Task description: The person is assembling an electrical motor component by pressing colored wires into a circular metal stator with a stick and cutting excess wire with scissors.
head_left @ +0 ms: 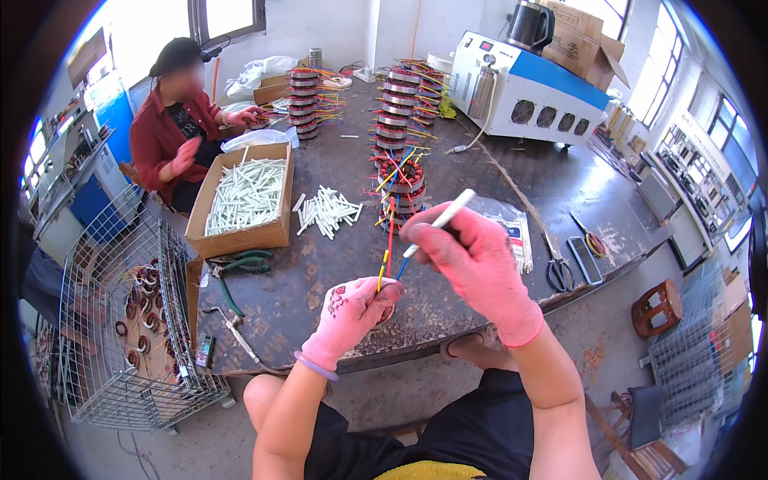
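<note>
Right hand (472, 260) pinching white sleeve tube (442, 220), long axis slanting down-left toward wire ends (384, 268). Left hand (356, 308) closed around those wires, just below tube tip, over worktop's (336, 168) near edge.

Bright windows (232, 16) over a dark worn worktable (480, 172), concrete floor (616, 336), small wooden stool (656, 308).

Boxes and a bag on the surface
An open brown cardboard box (240, 237) sits left; another carton (582, 42) tops the machine; a clear plastic bag (512, 228) lies right.
</note>
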Motion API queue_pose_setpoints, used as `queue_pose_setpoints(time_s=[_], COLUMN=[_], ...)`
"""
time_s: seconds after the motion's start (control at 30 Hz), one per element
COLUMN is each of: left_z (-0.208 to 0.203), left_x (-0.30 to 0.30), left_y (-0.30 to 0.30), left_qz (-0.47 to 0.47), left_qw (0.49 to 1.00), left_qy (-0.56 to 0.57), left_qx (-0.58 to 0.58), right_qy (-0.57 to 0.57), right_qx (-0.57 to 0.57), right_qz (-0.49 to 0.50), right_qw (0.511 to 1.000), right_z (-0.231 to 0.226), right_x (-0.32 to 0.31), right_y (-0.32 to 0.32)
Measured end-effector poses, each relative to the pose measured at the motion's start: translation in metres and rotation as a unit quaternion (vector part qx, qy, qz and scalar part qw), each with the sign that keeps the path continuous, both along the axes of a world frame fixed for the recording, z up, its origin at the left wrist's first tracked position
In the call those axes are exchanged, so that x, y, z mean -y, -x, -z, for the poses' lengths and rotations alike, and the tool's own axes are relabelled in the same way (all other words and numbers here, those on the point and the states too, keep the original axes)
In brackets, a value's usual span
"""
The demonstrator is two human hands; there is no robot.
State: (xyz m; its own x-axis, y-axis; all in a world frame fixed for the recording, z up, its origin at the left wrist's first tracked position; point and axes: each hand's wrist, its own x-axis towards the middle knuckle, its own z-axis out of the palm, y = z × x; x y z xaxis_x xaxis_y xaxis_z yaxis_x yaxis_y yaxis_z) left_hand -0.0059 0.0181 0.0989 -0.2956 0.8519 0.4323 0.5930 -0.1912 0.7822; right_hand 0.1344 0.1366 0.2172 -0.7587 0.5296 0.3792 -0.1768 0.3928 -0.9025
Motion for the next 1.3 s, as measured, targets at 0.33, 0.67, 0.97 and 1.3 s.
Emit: queue_pose_setpoints(time_s=[0.33,0.67,0.97,1.3], left_z=[-0.001,-0.001,-0.002,0.012], left_x=[0.005,0.004,0.006,0.001], left_y=[0.003,0.002,0.001,0.009], left_qz=[0.003,0.002,-0.024,0.021], left_qw=[0.999,1.000,0.996,0.995], left_qy=[-0.022,-0.012,-0.014,0.071], left_qx=[-0.041,-0.027,-0.080,0.065], right_qy=[-0.178,-0.109,-0.150,-0.308], right_qx=[0.002,0.034,0.090,0.139], right_qz=[0.013,0.013,-0.022,0.018], right_qw=[0.984,0.993,0.984,0.941], right_z=[-0.005,-0.011,-0.011,0.033], right_x=[0.002,0.005,0.020,0.010], right_y=[0.024,0.016,0.014,0.015])
